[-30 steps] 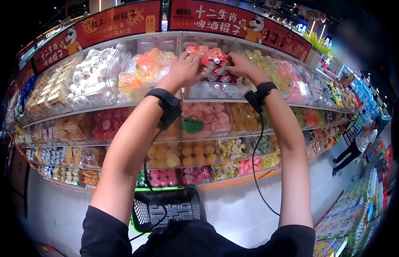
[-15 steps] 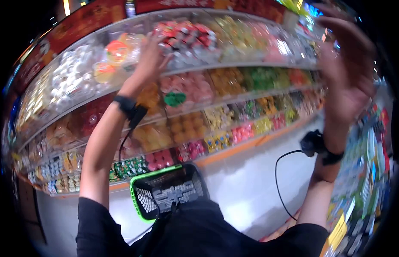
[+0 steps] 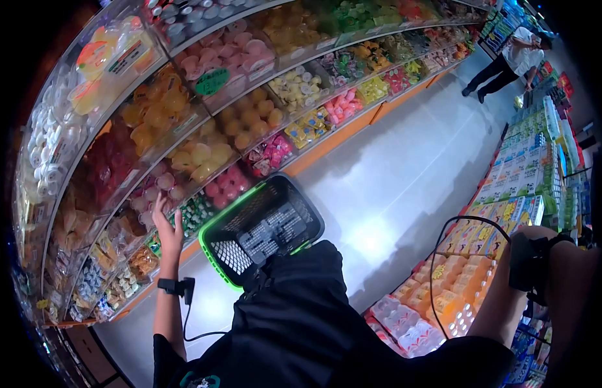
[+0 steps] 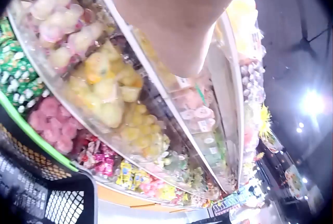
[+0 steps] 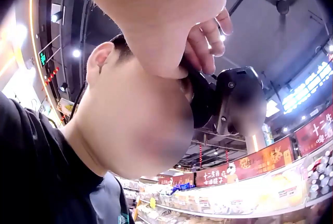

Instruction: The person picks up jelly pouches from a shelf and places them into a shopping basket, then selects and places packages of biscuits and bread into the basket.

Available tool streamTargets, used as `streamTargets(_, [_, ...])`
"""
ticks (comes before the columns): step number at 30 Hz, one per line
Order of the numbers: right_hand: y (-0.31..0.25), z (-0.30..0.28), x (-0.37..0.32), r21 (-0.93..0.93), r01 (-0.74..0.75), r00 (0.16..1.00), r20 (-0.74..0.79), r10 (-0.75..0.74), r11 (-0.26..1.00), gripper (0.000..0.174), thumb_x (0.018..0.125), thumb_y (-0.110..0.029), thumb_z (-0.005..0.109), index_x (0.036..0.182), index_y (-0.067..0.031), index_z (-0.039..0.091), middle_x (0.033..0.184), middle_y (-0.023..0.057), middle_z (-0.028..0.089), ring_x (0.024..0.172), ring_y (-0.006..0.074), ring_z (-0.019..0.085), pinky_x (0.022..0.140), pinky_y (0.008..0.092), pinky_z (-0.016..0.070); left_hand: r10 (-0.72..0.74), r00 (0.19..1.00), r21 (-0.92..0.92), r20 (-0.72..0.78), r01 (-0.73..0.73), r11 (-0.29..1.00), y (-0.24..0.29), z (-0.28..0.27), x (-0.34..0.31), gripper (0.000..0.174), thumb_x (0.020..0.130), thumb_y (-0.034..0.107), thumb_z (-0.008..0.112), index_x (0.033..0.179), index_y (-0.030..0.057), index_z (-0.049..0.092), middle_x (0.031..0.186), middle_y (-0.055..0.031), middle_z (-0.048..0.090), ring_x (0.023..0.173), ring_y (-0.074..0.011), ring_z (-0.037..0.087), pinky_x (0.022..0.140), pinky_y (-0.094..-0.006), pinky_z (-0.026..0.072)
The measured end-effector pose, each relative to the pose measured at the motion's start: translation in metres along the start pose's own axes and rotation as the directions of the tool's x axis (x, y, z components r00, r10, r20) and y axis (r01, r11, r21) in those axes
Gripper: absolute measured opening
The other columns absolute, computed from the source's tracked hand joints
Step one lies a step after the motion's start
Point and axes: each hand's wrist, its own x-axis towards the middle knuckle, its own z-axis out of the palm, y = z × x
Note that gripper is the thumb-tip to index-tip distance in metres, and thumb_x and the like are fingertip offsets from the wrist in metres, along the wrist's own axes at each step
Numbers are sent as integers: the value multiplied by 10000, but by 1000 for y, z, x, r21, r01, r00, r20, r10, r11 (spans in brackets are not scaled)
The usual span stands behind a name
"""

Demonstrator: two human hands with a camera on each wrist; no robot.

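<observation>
My left hand (image 3: 168, 223) reaches out with straight, spread fingers in front of the lower shelf bins. It holds nothing. Right by its fingertips are a bin of pale pink jelly cups (image 3: 162, 184) and one of green-wrapped sweets (image 3: 196, 216). In the left wrist view, part of the left hand (image 4: 166, 21) blocks the top middle. My right hand (image 5: 161, 31) is raised to the side of the head. Its bent fingers and thumb pinch the black head camera mount (image 5: 237, 99). In the head view only the right arm and its wrist camera (image 3: 530, 262) show at the edge.
A black shopping basket with a green rim (image 3: 214, 268) stands on the floor against the shelves. Tiered clear bins hold jelly cups and sweets (image 3: 256, 119). Across the aisle (image 3: 404, 174) are stacked drink packs (image 3: 450, 284). Another person (image 3: 508, 61) stands farther along.
The right hand left the red-wrapped packets on the top shelf and rose to the head. The left hand dropped from there to the lower bins. The head view swung downward.
</observation>
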Motion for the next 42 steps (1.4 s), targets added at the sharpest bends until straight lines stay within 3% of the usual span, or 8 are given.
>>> streamTargets(5, [-10, -25, -9, -174, -4, 1000, 4, 4, 985, 267, 831, -15, 600, 1095, -23, 562, 1131, 110, 611, 1044, 202, 573, 941, 317, 420, -221, 975, 45, -8, 221, 974, -64, -18, -109, 468, 914, 188, 538, 1293, -37, 380, 1359, -201, 403, 1221, -322, 402, 1043, -390, 282])
streamTargets(12, [-48, -49, -11, -291, 16, 998, -53, -33, 956, 272, 835, -24, 596, 1103, -27, 551, 1130, 110, 609, 1036, 202, 573, 938, 321, 420, -504, 863, -56, -25, 502, 863, -126, -38, -245, 473, 915, 141, 504, 1319, -55, 358, 1347, -229, 405, 1256, -333, 386, 1073, -400, 259])
streamTargets(15, [-68, -43, -1, -306, -14, 999, -39, 2, 952, 273, 838, -28, 594, 1107, -28, 546, 1130, 110, 609, 1032, 202, 572, 937, 323, 421, -556, 830, -22, -41, 556, 831, -131, -61, -279, 468, 924, 149, 502, 1321, -54, 360, 1332, -232, 420, 1233, -336, 402, 1061, -402, 268])
streamTargets(18, [-89, -42, -1, -324, -18, 999, -46, 3, 946, 275, 840, -32, 592, 1110, -30, 541, 1130, 110, 608, 1029, 201, 572, 936, 325, 421, -555, 826, 22, -96, 559, 829, -188, -58, -336, 469, 932, 163, 497, 1324, -53, 357, 1331, -230, 420, 1222, -337, 407, 1053, -406, 274])
streamTargets(19, [-94, -44, -2, -329, -19, 999, -49, 3, 944, 276, 840, -34, 591, 1112, -30, 540, 1129, 110, 607, 1028, 201, 572, 936, 326, 421, -645, 761, 6, -69, 646, 763, -174, -65, -338, 473, 939, 176, 494, 1328, -53, 353, 1330, -225, 422, 1226, -336, 401, 1054, -406, 268])
streamTargets(23, [-112, -39, -10, -338, -34, 998, -57, 16, 940, 279, 843, -39, 588, 1116, -32, 533, 1129, 110, 606, 1023, 201, 571, 934, 328, 421, -566, 807, -68, -167, 564, 823, -228, -49, -399, 459, 952, 228, 471, 1315, -34, 369, 1296, -225, 455, 1158, -316, 458, 1000, -394, 338])
streamTargets(29, [-116, -4, -13, -307, -37, 998, -54, 21, 951, 283, 848, -47, 584, 1124, -35, 523, 1128, 110, 605, 1016, 201, 571, 932, 332, 422, -525, 851, -59, 18, 525, 849, -216, -10, -306, 457, 950, 229, 475, 1311, -32, 372, 1284, -223, 462, 1144, -313, 465, 991, -392, 346])
streamTargets(42, [-131, 5, -12, -280, -23, 998, -61, 6, 960, 292, 857, -64, 576, 1139, -42, 502, 1126, 110, 601, 1002, 200, 569, 926, 340, 423, -430, 896, -101, 109, 441, 892, -224, 1, -264, 453, 944, 230, 484, 1302, -26, 377, 1258, -219, 476, 1116, -306, 481, 971, -389, 363])
